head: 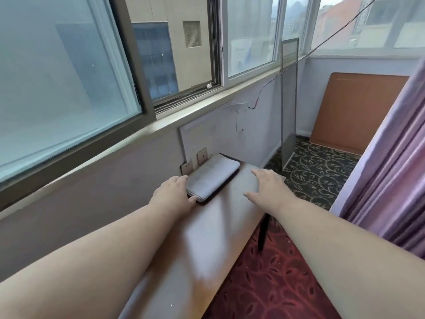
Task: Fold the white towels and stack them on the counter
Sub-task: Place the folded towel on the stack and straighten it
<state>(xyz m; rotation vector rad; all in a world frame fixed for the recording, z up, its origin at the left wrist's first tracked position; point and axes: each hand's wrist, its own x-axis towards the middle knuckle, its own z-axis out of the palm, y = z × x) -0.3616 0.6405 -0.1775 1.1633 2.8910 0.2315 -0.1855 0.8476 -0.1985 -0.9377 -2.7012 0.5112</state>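
**Folded towel at the far end of the counter, both hands out**

From the head camera: both bare arms reach forward along the narrow wooden counter (207,229) that runs under the window sill (128,137). At its far end lies a folded white towel (212,177), flat, set at an angle, its long side close to the wall. It seems to rest on something dark whose edge peeks out along its near and right sides; what that is, I cannot tell.

The left hand (173,192) is at the towel's near left corner, fingers extended along the edge by the wall, thumb touching the near end of the fold. It looks like a light touch and not a clench, though the fingertips blur into the cloth.

The right hand (266,185) is spread wide, fingers straight, palm down over the bare counter just right of the towel, grasping nothing and apart from the cloth.

Two wall sockets (195,161) sit on the wall just behind the towel. A pink curtain (388,180) hangs at the right, a brown board (358,111) leans in the far corner, and red patterned carpet (271,284) lies below.
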